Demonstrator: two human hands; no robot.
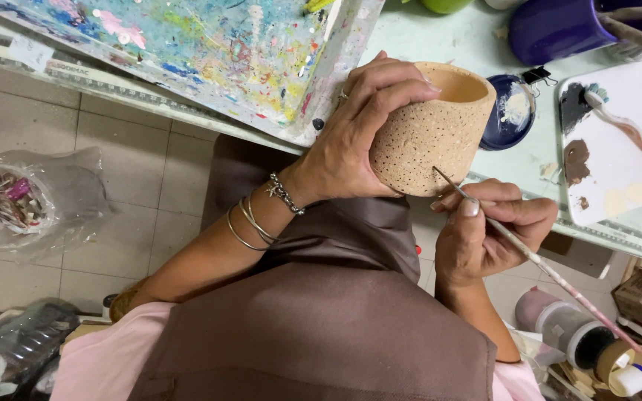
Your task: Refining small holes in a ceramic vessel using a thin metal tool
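Note:
My left hand grips a tan, speckled clay cup, holding it tilted over my lap with its open mouth toward the table. My right hand pinches a thin paintbrush, its fine tip touching the cup's lower side. Bracelets circle my left wrist and a ring sits on one finger. I wear a brown apron over a pink top.
A paint-splattered board lies on the pale table. A white palette with dark paint, a blue dish and a purple cup sit at right. A plastic bag rests on the tiled floor; bottles stand lower right.

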